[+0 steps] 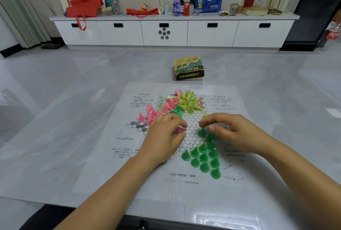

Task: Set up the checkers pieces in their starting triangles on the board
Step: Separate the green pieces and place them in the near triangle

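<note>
A paper checkers board (191, 130) lies on the grey table. Several green cone pieces (203, 156) stand upright in the near triangle of the board. Pink pieces (151, 114) lie scattered at the board's left, and yellow-green pieces (190, 102) are heaped at its far side. My left hand (164, 133) rests on the board's left half, its fingers curled around pink pieces (180, 129). My right hand (227, 130) hovers over the right half, thumb and fingers pinching the top green piece (202, 132) of the triangle.
The game's cardboard box (189, 68) sits on the table beyond the board. A white low cabinet (173, 32) with bags, bottles and a can runs along the far wall. The table's near edge (129, 213) is close to my body.
</note>
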A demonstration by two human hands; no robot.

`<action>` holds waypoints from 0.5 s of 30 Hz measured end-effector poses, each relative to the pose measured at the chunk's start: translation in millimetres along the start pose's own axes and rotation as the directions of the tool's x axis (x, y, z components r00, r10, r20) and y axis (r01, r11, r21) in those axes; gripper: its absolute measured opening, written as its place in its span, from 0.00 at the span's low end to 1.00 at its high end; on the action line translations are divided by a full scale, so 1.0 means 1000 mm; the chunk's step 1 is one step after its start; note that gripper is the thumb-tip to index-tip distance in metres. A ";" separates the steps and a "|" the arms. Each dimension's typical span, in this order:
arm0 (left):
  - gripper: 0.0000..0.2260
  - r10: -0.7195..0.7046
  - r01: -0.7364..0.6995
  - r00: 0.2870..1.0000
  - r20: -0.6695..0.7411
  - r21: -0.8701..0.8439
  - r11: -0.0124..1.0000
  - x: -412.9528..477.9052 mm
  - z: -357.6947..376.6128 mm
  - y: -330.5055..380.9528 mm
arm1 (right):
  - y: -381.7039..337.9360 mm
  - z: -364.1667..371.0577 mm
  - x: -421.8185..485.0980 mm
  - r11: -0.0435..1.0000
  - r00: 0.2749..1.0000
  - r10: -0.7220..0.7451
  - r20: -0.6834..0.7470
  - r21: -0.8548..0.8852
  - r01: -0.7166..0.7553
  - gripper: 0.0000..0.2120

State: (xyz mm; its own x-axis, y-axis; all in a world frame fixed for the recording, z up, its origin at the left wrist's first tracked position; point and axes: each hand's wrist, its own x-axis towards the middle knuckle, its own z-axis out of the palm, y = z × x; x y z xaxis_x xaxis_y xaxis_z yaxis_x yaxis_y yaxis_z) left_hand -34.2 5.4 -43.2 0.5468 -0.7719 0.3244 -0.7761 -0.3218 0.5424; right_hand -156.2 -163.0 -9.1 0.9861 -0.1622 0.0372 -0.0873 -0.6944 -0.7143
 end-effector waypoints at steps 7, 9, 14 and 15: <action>0.14 0.073 -0.075 0.997 0.036 0.060 0.995 -0.001 0.002 -0.001 | 0.009 0.005 0.002 0.986 0.996 0.055 -0.068 0.163 -0.043 0.12; 0.11 0.074 -0.075 0.997 0.030 0.062 0.995 -0.001 0.002 -0.002 | 0.010 0.006 0.002 0.988 0.997 0.064 -0.051 0.144 -0.056 0.12; 0.10 0.052 -0.054 0.998 0.034 0.061 0.997 -0.002 0.002 0.000 | 0.009 0.008 0.003 0.995 0.998 0.063 -0.017 0.083 -0.062 0.17; 0.10 0.051 -0.053 0.998 0.035 0.064 0.997 -0.002 0.003 -0.001 | 0.008 0.008 0.003 0.994 0.998 0.061 -0.014 0.087 -0.060 0.18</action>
State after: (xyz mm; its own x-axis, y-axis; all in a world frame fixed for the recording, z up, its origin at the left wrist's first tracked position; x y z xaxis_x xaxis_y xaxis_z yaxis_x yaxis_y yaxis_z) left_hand -35.8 5.9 -46.6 0.4954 -0.8060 0.3239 -0.8224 -0.3151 0.4736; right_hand -152.3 -163.4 -20.8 0.9768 -0.2143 0.0029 -0.1337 -0.6200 -0.7731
